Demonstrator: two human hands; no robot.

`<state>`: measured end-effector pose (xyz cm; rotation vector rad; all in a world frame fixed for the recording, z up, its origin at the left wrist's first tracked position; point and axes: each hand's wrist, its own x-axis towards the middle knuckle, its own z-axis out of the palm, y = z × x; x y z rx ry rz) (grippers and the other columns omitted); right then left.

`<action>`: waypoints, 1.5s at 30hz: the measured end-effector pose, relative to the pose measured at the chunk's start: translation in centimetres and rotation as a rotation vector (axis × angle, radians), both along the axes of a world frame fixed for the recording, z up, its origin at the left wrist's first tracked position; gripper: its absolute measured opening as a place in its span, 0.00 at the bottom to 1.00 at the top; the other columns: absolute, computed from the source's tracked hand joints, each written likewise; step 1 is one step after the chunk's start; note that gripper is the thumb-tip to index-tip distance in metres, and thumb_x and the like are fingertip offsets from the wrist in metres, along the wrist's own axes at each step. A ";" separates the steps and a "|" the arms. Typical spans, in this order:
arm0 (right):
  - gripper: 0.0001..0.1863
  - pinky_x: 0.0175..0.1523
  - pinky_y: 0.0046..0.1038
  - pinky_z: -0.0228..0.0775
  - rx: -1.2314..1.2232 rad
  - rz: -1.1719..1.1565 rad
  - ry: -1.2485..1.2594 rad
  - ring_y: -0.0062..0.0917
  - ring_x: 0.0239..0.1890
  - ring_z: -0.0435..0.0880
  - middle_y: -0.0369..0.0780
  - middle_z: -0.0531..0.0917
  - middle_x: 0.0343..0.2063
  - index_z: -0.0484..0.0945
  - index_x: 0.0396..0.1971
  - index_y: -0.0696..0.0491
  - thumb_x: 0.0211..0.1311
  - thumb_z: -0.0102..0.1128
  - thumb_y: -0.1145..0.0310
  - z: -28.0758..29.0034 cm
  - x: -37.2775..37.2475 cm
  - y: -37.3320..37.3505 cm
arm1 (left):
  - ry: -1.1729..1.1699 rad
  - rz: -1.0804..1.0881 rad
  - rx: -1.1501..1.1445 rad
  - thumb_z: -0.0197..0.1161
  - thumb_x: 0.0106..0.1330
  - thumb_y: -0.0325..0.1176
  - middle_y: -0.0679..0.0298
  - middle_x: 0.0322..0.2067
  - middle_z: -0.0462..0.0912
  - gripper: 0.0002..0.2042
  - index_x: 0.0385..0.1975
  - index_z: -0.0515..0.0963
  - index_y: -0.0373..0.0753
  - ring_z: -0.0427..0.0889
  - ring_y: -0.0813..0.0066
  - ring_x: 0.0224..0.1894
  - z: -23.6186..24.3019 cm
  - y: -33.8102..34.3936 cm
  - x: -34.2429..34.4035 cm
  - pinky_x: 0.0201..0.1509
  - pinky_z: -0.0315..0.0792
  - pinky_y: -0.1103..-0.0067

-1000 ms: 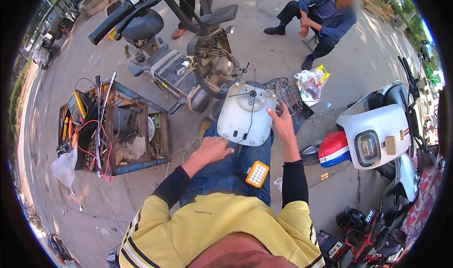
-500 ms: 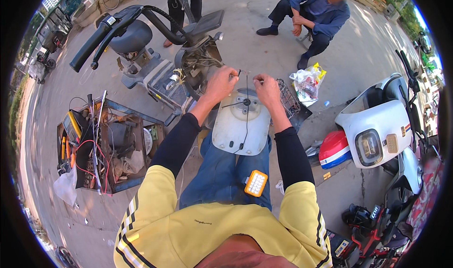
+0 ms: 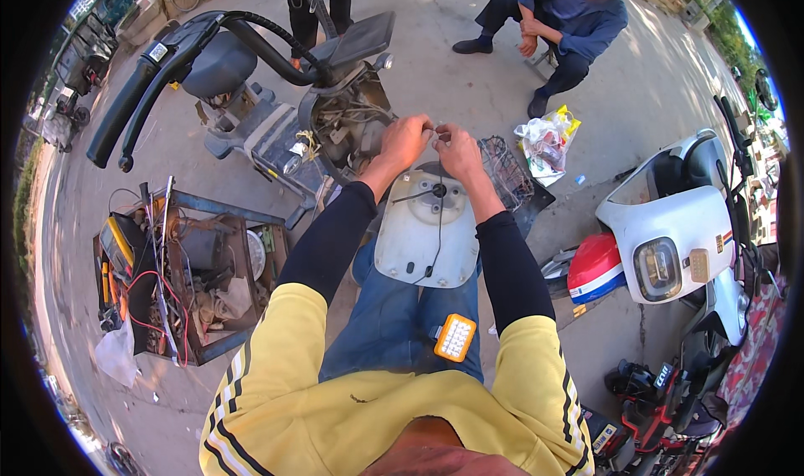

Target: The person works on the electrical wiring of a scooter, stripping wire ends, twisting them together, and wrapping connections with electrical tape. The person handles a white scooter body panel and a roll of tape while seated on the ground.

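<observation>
My left hand point(image 3: 405, 145) and my right hand point(image 3: 460, 154) meet fingertip to fingertip beyond the far edge of a white plastic panel point(image 3: 395, 250). Both are closed in a pinch on the thin wire that rises from the panel; its end is mostly hidden by my fingers. The panel lies on my thighs, with a round raised hub near its far end. A black cable point(image 3: 439, 235) runs from the hub down toward the near edge, and a short dark piece sticks out to the left.
An electric scooter with its front opened point(image 3: 339, 128) stands ahead left. At left sits a tool crate point(image 3: 243, 339). A wire basket point(image 3: 504, 174) lies right of the panel, near a plastic bag point(image 3: 548, 145). A white scooter point(image 3: 615, 212) is at right; a seated person point(image 3: 578, 36) is ahead.
My two hands have come together, the right moving left and the left slightly right, so their fingertips now meet. The view has shifted a little; the panel stays on my lap.
</observation>
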<state>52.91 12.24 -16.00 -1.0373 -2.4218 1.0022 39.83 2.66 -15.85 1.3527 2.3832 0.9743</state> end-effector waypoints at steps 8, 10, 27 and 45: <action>0.13 0.49 0.50 0.79 0.075 -0.022 0.031 0.53 0.45 0.88 0.52 0.89 0.41 0.85 0.43 0.55 0.71 0.62 0.62 1.1 -0.5 -1.2 | -0.329 0.001 0.082 0.67 0.70 0.32 0.55 0.37 0.91 0.09 0.43 0.84 0.35 0.91 0.65 0.37 2.2 -1.6 0.0 0.45 0.81 0.69; 0.11 0.45 0.49 0.78 0.175 0.001 0.056 0.53 0.40 0.88 0.51 0.89 0.38 0.84 0.41 0.54 0.71 0.62 0.62 1.5 -0.6 -1.6 | -0.318 -0.001 0.122 0.67 0.70 0.33 0.55 0.35 0.91 0.09 0.42 0.84 0.35 0.91 0.63 0.36 1.8 -2.0 -0.4 0.43 0.80 0.69; 0.08 0.42 0.54 0.80 0.398 0.002 0.161 0.55 0.37 0.87 0.51 0.86 0.38 0.77 0.40 0.54 0.72 0.59 0.64 0.9 -1.8 -3.5 | -0.243 0.079 0.180 0.64 0.64 0.29 0.50 0.35 0.89 0.09 0.40 0.84 0.31 0.89 0.56 0.39 2.6 -3.7 0.6 0.46 0.79 0.67; 0.07 0.46 0.53 0.77 0.278 0.064 0.276 0.54 0.41 0.86 0.50 0.86 0.42 0.78 0.41 0.53 0.72 0.58 0.65 2.6 -0.7 -3.2 | -0.506 -0.012 0.374 0.67 0.69 0.29 0.59 0.34 0.89 0.10 0.43 0.84 0.29 0.87 0.73 0.38 1.7 -4.3 -0.3 0.44 0.78 0.74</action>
